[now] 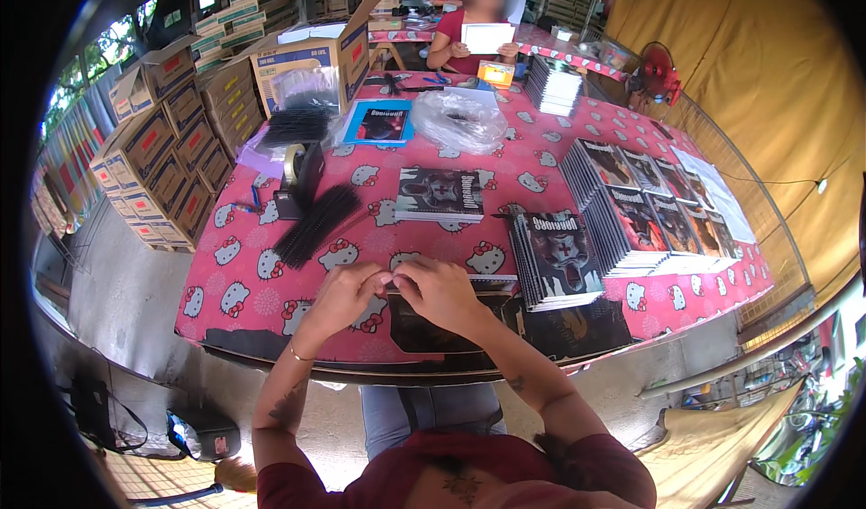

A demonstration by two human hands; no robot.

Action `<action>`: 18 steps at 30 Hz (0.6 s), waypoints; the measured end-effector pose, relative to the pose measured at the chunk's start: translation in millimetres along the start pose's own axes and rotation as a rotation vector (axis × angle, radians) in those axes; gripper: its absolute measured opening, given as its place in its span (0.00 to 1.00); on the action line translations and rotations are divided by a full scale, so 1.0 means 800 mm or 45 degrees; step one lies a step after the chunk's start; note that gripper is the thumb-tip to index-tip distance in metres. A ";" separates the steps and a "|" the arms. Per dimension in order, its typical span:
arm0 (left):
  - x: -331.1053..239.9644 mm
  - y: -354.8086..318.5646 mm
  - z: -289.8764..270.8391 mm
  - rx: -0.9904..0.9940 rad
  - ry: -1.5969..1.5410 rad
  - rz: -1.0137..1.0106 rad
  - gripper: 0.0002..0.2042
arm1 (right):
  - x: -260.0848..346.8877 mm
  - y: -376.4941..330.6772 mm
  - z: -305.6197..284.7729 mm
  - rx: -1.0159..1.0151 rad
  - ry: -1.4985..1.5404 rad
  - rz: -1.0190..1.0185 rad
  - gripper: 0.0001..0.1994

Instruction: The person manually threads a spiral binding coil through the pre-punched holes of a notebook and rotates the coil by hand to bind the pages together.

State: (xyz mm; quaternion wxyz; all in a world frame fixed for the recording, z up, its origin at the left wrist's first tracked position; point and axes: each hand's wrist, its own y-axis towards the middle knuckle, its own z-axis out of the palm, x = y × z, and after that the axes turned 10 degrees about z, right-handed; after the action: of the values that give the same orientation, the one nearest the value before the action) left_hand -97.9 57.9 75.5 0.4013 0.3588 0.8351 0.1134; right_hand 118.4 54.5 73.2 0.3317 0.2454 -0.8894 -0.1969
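My left hand (347, 294) and my right hand (439, 291) meet fingertip to fingertip over a dark notebook (431, 324) lying at the near edge of the pink patterned table (244, 293). Both pinch something small and thin at the notebook's top edge; I cannot tell what it is. A pile of black plastic binding combs (317, 223) lies just beyond my left hand. A fanned stack of dark-covered notebooks (552, 258) sits to the right of my right hand.
More notebook stacks (645, 204) fill the right side. A single notebook (439, 193), a tape dispenser (296, 177), a clear plastic bag (458, 117) and an open cardboard box (311, 58) lie farther back. Stacked cartons (167, 162) stand left. A person in red (465, 40) sits opposite.
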 end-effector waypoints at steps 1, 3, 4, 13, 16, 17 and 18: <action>-0.008 0.005 0.002 -0.042 0.010 0.042 0.11 | -0.002 0.001 -0.003 0.010 0.012 0.006 0.06; -0.016 0.011 0.005 -0.083 0.069 0.119 0.10 | -0.006 0.002 -0.008 0.018 0.053 0.015 0.06; -0.018 0.011 0.005 -0.102 0.101 0.155 0.10 | -0.006 0.002 -0.010 0.015 0.084 0.019 0.06; -0.016 0.011 0.003 -0.095 0.107 0.171 0.10 | -0.020 0.004 -0.003 0.089 0.130 -0.019 0.05; -0.029 0.019 -0.019 0.024 -0.086 0.051 0.09 | -0.018 0.003 -0.004 0.093 0.103 0.010 0.05; -0.018 0.015 -0.020 0.092 -0.052 0.012 0.09 | -0.016 0.004 -0.005 0.095 0.091 0.019 0.05; 0.000 0.009 -0.020 0.160 -0.017 -0.027 0.09 | -0.015 0.004 -0.005 0.114 0.105 0.017 0.05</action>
State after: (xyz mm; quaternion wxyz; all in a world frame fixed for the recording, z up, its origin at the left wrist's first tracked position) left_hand -106.5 64.4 89.7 0.3847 0.3751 0.8416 0.0540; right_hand 128.1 63.3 72.1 0.3579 0.2620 -0.8845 -0.1445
